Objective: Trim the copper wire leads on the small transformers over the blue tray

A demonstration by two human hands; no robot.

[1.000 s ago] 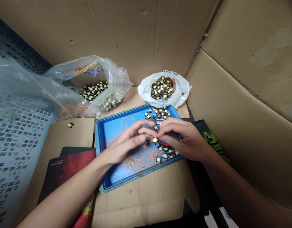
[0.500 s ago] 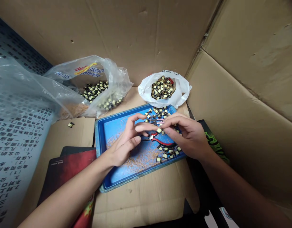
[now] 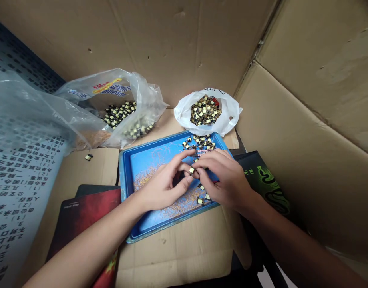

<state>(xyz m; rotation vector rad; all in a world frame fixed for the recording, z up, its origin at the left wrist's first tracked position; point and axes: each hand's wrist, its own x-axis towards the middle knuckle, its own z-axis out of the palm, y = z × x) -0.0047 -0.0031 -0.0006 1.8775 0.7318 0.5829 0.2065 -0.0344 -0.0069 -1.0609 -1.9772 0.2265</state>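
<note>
Over the blue tray (image 3: 126,172), both hands meet at a small transformer (image 3: 191,171) with a yellow-taped middle and black ends. My right hand (image 3: 222,176) pinches it between thumb and fingertips from the right. From the left, the thumb and bent fingers of my left hand (image 3: 166,186) close about the same piece. More transformers (image 3: 200,201) lie in the tray's right part, some hidden under my right hand. Copper-coloured wire clippings (image 3: 180,204) are strewn over the tray floor. The red-handled cutters are hidden beneath my hands.
Behind the tray stand a white plastic bag (image 3: 179,114) of transformers with long wires and a clear bag (image 3: 146,88) holding more. One loose transformer (image 3: 88,157) lies on cardboard at left. Cardboard walls (image 3: 306,132) close in the back and right.
My right hand has moved down and left with the transformer. My left hand has shifted right, its fingers closing in on the piece. The red-handled cutters have become covered.
</note>
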